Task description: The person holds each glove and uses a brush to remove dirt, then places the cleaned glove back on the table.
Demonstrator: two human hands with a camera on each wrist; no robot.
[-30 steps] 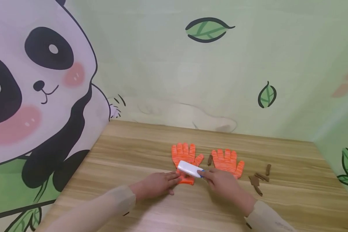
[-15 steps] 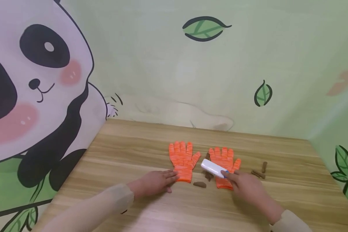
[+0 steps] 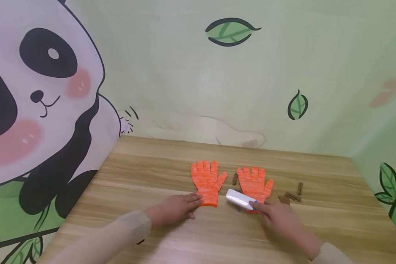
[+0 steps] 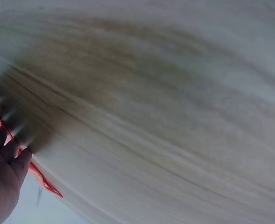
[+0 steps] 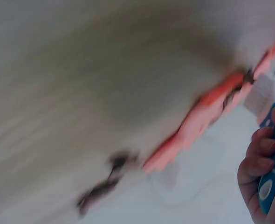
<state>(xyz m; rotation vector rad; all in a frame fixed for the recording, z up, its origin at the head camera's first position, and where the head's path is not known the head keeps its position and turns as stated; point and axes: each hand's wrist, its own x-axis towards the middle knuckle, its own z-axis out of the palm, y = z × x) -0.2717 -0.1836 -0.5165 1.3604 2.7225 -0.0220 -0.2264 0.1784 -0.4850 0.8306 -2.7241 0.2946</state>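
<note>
Two orange knitted gloves lie flat side by side on the table in the head view. On the cuff of the left glove (image 3: 207, 179) rest the straight fingers of my left hand (image 3: 176, 209). My right hand (image 3: 283, 218) grips the blue handle of a brush (image 3: 239, 199) with a white head. That head lies across the cuff area of the right glove (image 3: 253, 181) and hides part of it. In the right wrist view, fingers curl round the blue handle (image 5: 271, 186), and pale bristles (image 5: 261, 95) stand close to the orange glove.
A brown scrap (image 3: 235, 179) lies between the gloves. More brown scraps, one a rolled piece (image 3: 293, 197), lie to the right, near my right hand. The wooden table (image 3: 145, 161) meets a panda-printed wall cloth (image 3: 171, 73) at its back edge.
My right hand has carried the brush rightwards from the left glove to the right glove, then slightly towards me. Some brown scraps have shifted. My left hand stays at the cuff.
</note>
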